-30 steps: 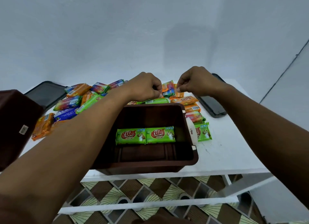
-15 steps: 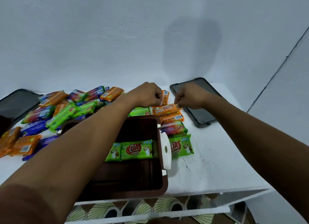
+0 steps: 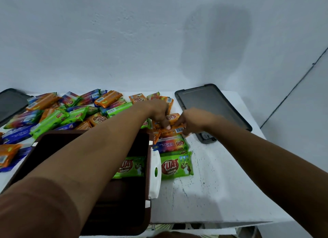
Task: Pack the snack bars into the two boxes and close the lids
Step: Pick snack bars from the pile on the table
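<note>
A dark brown box (image 3: 147, 168) stands open on the white table, with a green snack bar (image 3: 132, 166) lying inside; my left forearm hides most of its inside. Just beyond the box's far right corner, my left hand (image 3: 158, 113) and my right hand (image 3: 193, 121) both pinch an orange snack bar (image 3: 173, 130) from opposite ends. A pile of orange, green and blue bars (image 3: 71, 111) covers the table's far left. A multicoloured bar (image 3: 168, 144) and a green bar (image 3: 176, 165) lie right of the box.
A dark grey lid (image 3: 211, 104) lies flat at the back right, and another dark lid (image 3: 10, 102) shows at the far left edge. A white latch (image 3: 155, 173) hangs on the box's right wall. The table's front edge (image 3: 213, 220) runs close below.
The view has shifted right, so the second brown box at left is out of frame. Both hands moved nearer and lower, from a bar in the pile to the orange bar by the box corner.
</note>
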